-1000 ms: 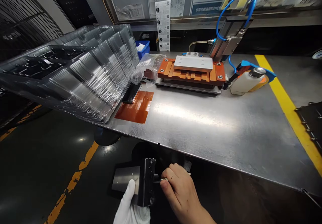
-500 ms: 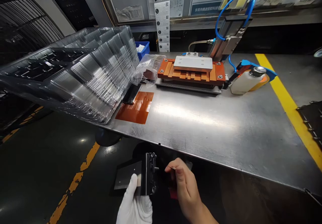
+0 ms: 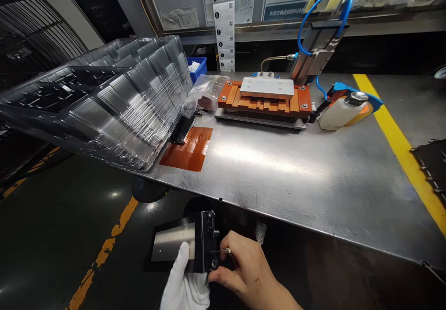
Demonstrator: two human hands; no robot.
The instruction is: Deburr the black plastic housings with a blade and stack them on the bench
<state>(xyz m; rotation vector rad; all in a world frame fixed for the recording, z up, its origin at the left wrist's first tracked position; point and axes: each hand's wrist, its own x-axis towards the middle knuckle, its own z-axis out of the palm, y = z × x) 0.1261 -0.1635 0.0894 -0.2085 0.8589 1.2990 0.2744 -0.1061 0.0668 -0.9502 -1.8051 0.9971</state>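
My left hand (image 3: 186, 277), in a white glove, grips a black plastic housing (image 3: 203, 245) with a flat greyish, shiny panel (image 3: 170, 242). The thumb presses on the panel; the other fingers are underneath. The housing's right edge carries knobs and screw bosses. Bare, my right hand (image 3: 249, 266) is at that edge, its fingers curled around a thin pin-like tool (image 3: 226, 251) with a pale end, which points at the edge. Its thumb rests by the lower corner of the housing. Whether the tool's tip touches the housing is hard to tell.
Before me is a metal table (image 3: 272, 170). On it stand stacked clear plastic trays (image 3: 139, 101), an orange sheet (image 3: 190, 149), a black phone-like slab (image 3: 183, 129), an orange press fixture (image 3: 265, 103) and a white bottle (image 3: 343, 112). A blue bin (image 3: 198, 68) is behind.
My right hand has moved left, bringing the thin tool up to the housing's edge. The housing has tilted slightly, and its panel now catches more light.
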